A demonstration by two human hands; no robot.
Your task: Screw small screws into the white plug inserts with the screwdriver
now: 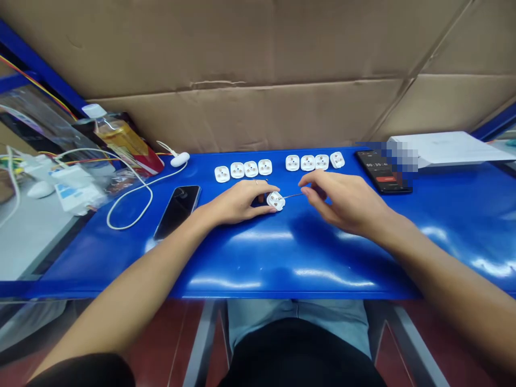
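Glossy blue tabletop backed by creased cardboard, red tiled floor below; left hand pinching a white plug housing near the tabletop's middle, right hand pinching a thin dark strand that reaches the housing

Light falls bright and fairly even, apparently from overhead: white streaks of glare lie along the front edge of the blue table and toward its right edge. A soft shadow darkens the surface below the right hand. By the left edge the clutter looks soft and stretched; wide-angle distortion lengthens the forearms. Fine detail on the white pieces blurs. Pixel blocks partly hide the phone near the back edge.
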